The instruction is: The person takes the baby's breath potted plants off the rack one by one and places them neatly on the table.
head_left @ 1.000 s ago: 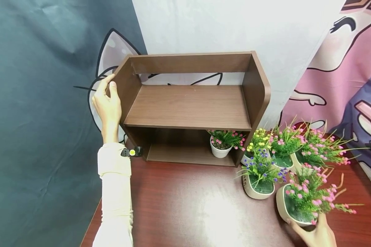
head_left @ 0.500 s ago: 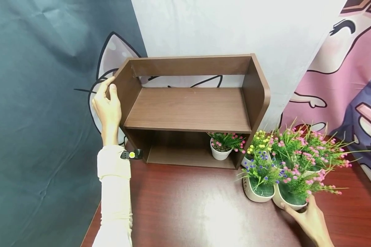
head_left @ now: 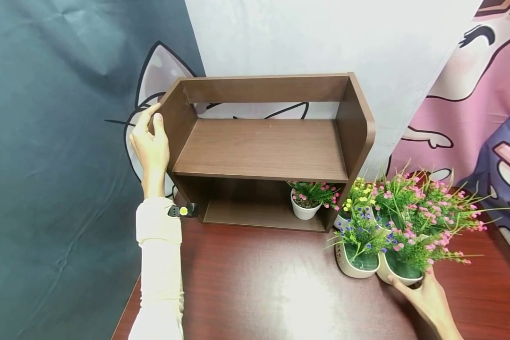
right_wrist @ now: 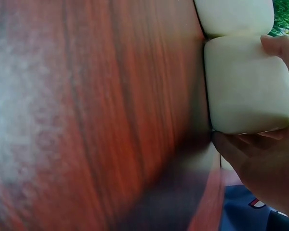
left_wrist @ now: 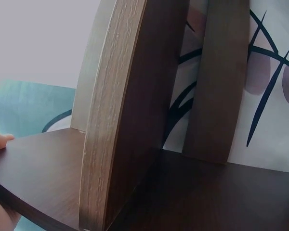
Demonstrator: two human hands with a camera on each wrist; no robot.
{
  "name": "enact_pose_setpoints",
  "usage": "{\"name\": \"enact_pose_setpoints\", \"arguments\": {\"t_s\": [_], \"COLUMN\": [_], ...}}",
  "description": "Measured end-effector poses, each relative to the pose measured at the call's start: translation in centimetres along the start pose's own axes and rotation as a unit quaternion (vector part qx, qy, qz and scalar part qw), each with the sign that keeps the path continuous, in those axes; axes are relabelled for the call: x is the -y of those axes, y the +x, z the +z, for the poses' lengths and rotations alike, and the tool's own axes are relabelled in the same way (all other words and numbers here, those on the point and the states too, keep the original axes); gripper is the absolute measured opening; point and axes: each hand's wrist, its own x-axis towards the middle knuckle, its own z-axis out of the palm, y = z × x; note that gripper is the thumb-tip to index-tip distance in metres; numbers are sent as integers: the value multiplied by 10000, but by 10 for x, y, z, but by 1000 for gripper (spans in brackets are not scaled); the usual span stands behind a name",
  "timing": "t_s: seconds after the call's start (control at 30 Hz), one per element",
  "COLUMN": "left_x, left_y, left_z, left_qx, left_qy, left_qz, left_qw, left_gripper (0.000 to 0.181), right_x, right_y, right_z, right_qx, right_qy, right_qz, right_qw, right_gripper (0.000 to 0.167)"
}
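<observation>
In the head view my left hand [head_left: 150, 146] grips the left side panel [head_left: 178, 125] of a two-tier brown wooden shelf [head_left: 263, 148]. The left wrist view shows its thumb and fingers on opposite faces of the panel. At the lower right, my right hand [head_left: 429, 297] holds a cream pot [right_wrist: 248, 86] of pink artificial flowers [head_left: 431, 248], thumb on one side and fingers on the other. The pot stands on the table, against a cream pot with blue flowers [head_left: 359, 269]. Leaves hide part of its rim.
A small white pot with pink flowers [head_left: 304, 211] stands on the lower tier, right side. Yellow flowers [head_left: 359, 191] and more pink-flowered pots crowd behind the held one, beside the shelf. The reddish table [head_left: 246, 274] extends in front; printed curtains [head_left: 68, 141] hang around.
My right hand has brought the pink-flowered pot away from me and slightly left, up to the blue-flowered pot. In the last half second it barely moved. My left hand stays on the panel.
</observation>
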Motion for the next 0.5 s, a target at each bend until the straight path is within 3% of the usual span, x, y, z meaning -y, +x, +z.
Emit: {"name": "enact_pose_setpoints", "arguments": {"t_s": [0.13,0.3,0.5], "left_x": [-1,-2,-2], "left_y": [-1,0,1], "left_z": [1,1,3], "left_qx": [-6,29,101], "left_qy": [-64,-94,-38], "left_qz": [-16,-56,16], "left_qw": [10000,9999,9999], "left_gripper": [28,28,29], "right_x": [-6,-13,-16], "right_y": [-3,-4,-10], "right_z": [3,8,11], "right_qx": [309,514,546], "right_qy": [424,1409,1662], "right_qz": [180,27,294], "right_qw": [9985,9887,9841], "right_gripper": [78,59,68]}}
